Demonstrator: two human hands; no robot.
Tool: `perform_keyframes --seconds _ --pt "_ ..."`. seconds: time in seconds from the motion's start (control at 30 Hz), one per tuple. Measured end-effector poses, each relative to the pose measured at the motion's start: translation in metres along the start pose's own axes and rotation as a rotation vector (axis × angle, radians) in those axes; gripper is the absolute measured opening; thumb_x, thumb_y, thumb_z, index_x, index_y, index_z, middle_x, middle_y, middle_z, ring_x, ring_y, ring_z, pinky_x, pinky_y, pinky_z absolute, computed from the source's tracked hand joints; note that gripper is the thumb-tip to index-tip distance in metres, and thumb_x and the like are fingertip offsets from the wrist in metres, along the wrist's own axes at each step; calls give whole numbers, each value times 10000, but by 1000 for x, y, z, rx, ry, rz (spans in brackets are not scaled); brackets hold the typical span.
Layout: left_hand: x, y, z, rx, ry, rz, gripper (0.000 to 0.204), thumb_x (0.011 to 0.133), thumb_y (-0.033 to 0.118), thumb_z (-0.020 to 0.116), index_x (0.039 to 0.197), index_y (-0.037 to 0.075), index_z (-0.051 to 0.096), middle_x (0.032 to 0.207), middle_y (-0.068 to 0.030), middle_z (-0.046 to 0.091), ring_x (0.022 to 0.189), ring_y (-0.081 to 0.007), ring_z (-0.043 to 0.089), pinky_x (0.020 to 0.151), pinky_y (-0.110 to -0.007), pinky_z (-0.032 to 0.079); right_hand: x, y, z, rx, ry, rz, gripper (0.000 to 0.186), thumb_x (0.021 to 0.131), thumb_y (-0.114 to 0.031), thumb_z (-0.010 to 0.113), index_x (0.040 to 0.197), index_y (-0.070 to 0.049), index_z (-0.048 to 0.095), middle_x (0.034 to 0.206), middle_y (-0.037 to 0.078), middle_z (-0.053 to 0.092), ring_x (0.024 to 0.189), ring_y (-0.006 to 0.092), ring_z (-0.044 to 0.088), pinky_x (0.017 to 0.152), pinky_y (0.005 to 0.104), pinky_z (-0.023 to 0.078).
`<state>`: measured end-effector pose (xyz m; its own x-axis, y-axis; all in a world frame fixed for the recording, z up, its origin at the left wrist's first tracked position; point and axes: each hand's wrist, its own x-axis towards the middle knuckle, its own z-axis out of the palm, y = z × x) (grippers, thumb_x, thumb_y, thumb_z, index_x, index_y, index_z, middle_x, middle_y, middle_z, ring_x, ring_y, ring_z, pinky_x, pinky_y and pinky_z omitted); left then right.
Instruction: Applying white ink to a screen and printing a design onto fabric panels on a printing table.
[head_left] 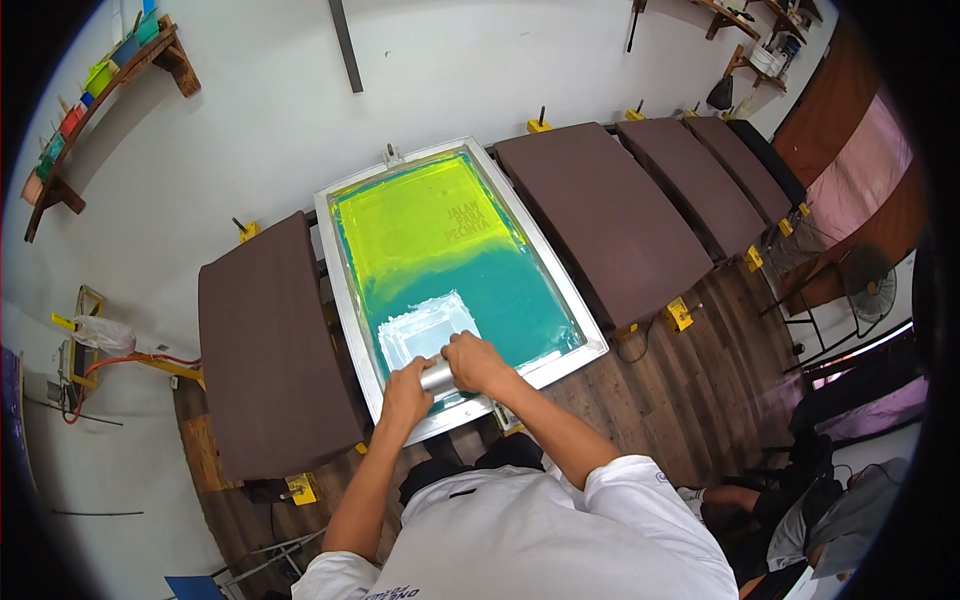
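Note:
A silver-framed printing screen [589, 338] lies flat in the middle, its mesh yellow-green [400, 210] toward the far end and teal [525, 310] nearer me, with some lettering in the yellow part. A square area of white ink [425, 318] shows near the close end. My left hand [406, 398] and my right hand [472, 362] are both closed on a silver squeegee [436, 378] over the near part of the screen, at the white square. Its blade is mostly hidden by my hands.
Brown padded boards [270, 350] with yellow clamps [678, 313] flank the screen. Wall shelves [115, 85] hold containers. A fan [868, 295] stands at the right. Another person [820, 510] is partly visible at lower right. A stand with an orange hose [120, 362] is at left.

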<state>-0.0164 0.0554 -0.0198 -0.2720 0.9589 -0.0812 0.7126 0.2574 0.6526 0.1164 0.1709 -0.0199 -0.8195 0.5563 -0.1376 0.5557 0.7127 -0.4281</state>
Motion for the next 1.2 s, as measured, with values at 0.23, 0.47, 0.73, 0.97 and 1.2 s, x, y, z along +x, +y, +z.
perform_keyframes --seconds 0.23,0.47,0.73,0.97,1.2 --pt "-33 8 12 -38 -37 7 475 695 -75 611 1158 29 633 1030 -267 680 976 -459 643 881 -495 514 -39 -7 10 45 23 30 224 712 -15 658 930 -2 710 1004 188 644 980 378 617 850 448 543" --pt "-44 12 19 -50 -31 6 478 698 -107 608 1162 7 607 1132 -255 655 1013 -458 631 901 -499 503 -57 -11 14 -30 9 63 459 715 -69 708 1168 -54 635 1126 128 622 1077 332 592 901 524 466" --pt "-48 13 11 -59 -39 83 531 685 -104 650 1191 19 550 1226 -247 613 1083 -448 611 922 -478 509 -134 20 -10 368 275 278 420 815 -215 733 1115 46 597 1095 266 615 1012 423 604 845 452 497" --pt "-47 12 9 -10 -71 183 573 661 -83 712 1200 -4 535 1282 -255 573 1131 -453 584 943 -474 507 -166 43 52 1101 -88 712 535 932 -528 640 1006 1 614 856 78 647 745 142 631 662 279 534" --pt "-55 2 17 71 -85 221 667 651 -35 764 1276 -16 532 1370 -260 523 1273 -408 515 1016 -479 446 -163 35 47 1205 -9 765 429 936 -476 660 907 -57 576 756 15 581 664 88 591 599 235 516"
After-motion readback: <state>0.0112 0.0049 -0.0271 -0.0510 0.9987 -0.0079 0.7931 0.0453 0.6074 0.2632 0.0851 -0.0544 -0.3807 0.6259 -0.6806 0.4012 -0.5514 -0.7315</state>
